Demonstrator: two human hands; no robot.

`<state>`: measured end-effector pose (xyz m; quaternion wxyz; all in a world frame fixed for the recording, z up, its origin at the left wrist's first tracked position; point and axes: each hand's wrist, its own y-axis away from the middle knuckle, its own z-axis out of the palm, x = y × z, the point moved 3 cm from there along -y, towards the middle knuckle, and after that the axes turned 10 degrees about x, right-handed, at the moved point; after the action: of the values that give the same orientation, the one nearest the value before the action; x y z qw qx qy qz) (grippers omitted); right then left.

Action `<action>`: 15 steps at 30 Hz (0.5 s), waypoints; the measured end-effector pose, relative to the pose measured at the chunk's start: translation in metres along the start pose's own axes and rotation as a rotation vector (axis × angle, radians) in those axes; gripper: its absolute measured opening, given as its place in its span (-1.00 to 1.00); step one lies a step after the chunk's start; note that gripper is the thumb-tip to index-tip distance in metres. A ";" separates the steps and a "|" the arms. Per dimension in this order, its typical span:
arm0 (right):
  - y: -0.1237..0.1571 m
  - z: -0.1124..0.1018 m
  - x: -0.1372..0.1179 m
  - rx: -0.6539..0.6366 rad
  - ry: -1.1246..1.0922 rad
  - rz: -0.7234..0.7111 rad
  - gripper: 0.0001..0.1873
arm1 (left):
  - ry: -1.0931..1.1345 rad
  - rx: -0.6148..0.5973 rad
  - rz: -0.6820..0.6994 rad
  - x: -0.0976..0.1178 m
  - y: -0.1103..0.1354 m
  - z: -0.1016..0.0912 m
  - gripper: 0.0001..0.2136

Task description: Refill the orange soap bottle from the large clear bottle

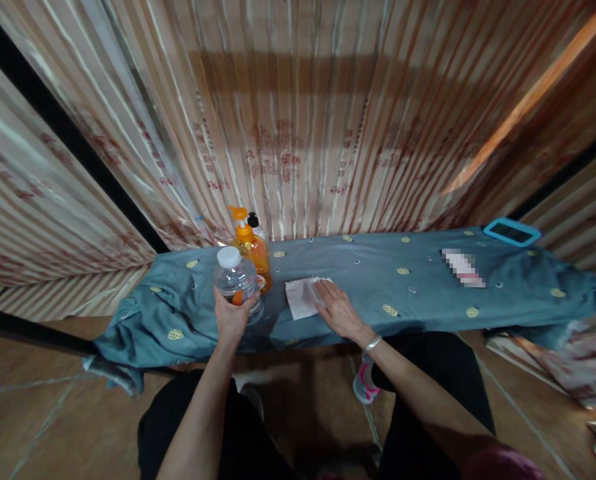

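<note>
My left hand [232, 315] is wrapped round a clear plastic bottle [235, 275] with a white cap, at the left part of the cloth-covered bench. Just behind it stands an orange pump bottle [252, 248], and a second bottle with a black pump [253, 220] is partly hidden by that one. To the right, my right hand [339, 309] lies flat with its fingers stretched out over the right edge of a folded white cloth or paper [301, 298]. A silver bracelet [373, 345] circles my right wrist.
The narrow bench has a blue-green cloth [363, 267] with yellow prints. Toward its right end lie a blurred-out flat packet [463, 268] and a blue-framed oblong object [512, 231]. A striped curtain [298, 120] hangs close behind. Dark bars of a frame [73, 127] run beside it.
</note>
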<state>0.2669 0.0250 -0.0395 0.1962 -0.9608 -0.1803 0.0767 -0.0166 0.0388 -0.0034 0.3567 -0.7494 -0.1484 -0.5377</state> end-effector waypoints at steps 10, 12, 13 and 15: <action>0.007 0.012 -0.010 -0.033 -0.111 0.031 -0.53 | 0.010 -0.007 -0.109 0.012 0.004 0.000 -0.48; 0.005 0.007 -0.012 -0.011 -0.150 0.040 -0.54 | 0.004 -0.001 -0.121 0.012 0.005 0.000 -0.46; 0.003 0.004 -0.015 0.008 -0.173 0.042 -0.54 | 0.002 -0.007 -0.127 0.012 0.006 0.000 -0.46; -0.003 -0.006 -0.023 0.059 -0.226 0.041 -0.56 | 0.015 -0.024 -0.140 0.013 0.008 0.001 -0.47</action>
<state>0.2456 0.0167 -0.0313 0.2012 -0.9433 -0.1790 0.1939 -0.0061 0.0318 0.0047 0.3105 -0.7374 -0.1913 -0.5685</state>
